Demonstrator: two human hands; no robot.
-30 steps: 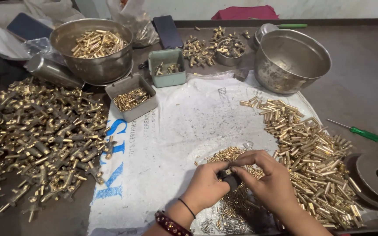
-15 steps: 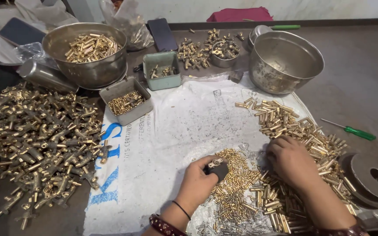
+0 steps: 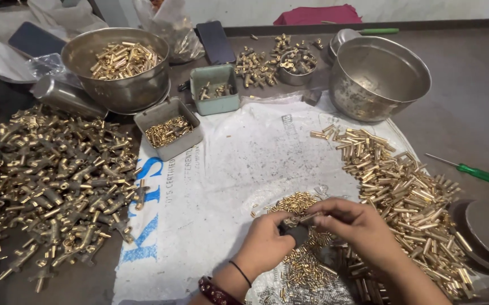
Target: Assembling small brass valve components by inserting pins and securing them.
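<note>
My left hand (image 3: 265, 246) grips a small dark tool (image 3: 295, 231) low in the middle of the view. My right hand (image 3: 353, 225) meets it from the right, its fingertips pinching a small brass piece (image 3: 305, 217) against the tool. Both hands hover over a heap of tiny brass screws (image 3: 296, 204) on a white printed sack (image 3: 244, 164). A long pile of brass tubes (image 3: 403, 186) lies just right of my right hand.
A big heap of brass fittings (image 3: 46, 186) covers the left. At the back stand a steel bowl of brass pieces (image 3: 121, 66), another steel bowl (image 3: 378, 77), a grey tray (image 3: 169, 133), a green tray (image 3: 216, 88). A green screwdriver (image 3: 470, 170) and round disc (image 3: 488, 232) lie right.
My right hand reached into the brass tube pile half a second ago and has come back to the left hand with a piece. The left hand has kept the tool.
</note>
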